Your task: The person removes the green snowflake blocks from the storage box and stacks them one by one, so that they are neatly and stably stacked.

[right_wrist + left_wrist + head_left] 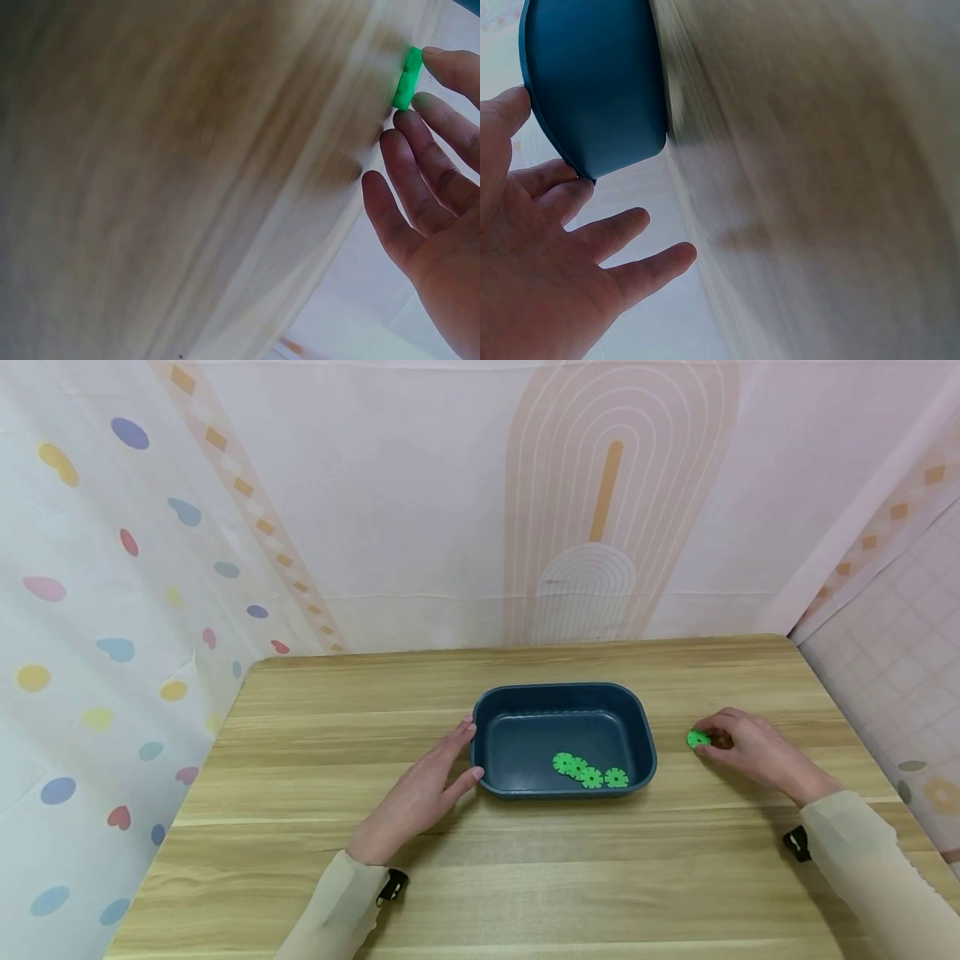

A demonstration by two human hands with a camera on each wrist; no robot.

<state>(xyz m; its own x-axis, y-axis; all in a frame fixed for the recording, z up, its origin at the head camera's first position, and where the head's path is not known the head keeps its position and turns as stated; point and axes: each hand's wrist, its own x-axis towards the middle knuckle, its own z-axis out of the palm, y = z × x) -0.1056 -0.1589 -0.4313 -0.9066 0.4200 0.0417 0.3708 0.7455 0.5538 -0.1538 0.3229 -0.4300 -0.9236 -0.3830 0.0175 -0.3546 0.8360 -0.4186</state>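
Observation:
A dark blue rectangular tray [517,739] stands on the wooden table. Several flat green notched discs [617,777] lie inside it near its front wall, some overlapping. At the tray's left end, my left hand [417,789] touches the rim with thumb and fingertips. The left wrist view shows its other fingers spread and straight beside the tray's outer wall [600,90]. To the right of the tray, my right hand [753,752] pinches a green notched disc [697,739] between thumb and forefinger. Seen edge-on in the right wrist view, that green disc [407,79] is close to the tabletop.
The wooden table [322,718] reaches back to a patterned curtain [405,527]. Another curtain with coloured spots [97,718] hangs along the left side. Black straps [393,886] show at both wrists.

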